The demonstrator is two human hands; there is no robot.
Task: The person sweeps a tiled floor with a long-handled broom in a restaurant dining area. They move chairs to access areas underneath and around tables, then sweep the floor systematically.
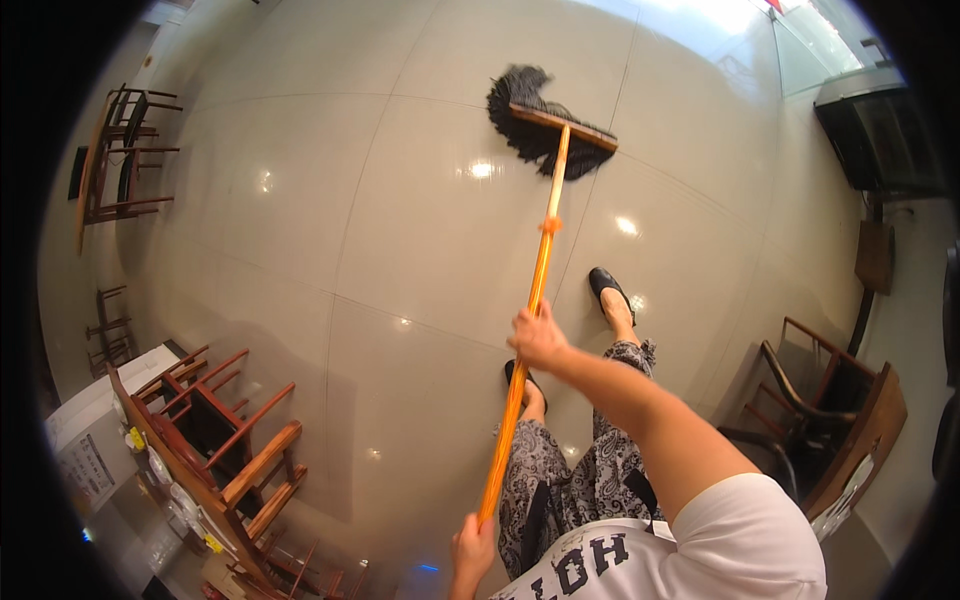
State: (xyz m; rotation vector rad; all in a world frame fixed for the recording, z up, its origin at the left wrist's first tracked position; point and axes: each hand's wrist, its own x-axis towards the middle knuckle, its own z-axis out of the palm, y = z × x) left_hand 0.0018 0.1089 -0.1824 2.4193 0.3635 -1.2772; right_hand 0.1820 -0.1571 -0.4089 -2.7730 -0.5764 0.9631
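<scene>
Both of my hands grip the long orange wooden handle (543,255) of a mop, which slants from the lower middle up to its head on the floor. My right hand (537,335) is wrapped round the middle of the handle. Lower down, my left hand (472,545) is closed round its near end. At the far end, a wooden crossbar (565,126) carries the dark, shaggy mop head (525,90), whose strands are spread on the tiles and slightly blurred.
Glossy beige floor tiles (420,240) reflect ceiling lights. Wooden chairs (215,420) and a table stand at the lower left, with more chairs (130,165) farther left. A chair (810,410) and table are at the right. A large dark screen (880,130) stands upper right. My feet in dark shoes (610,290) are behind the mop head.
</scene>
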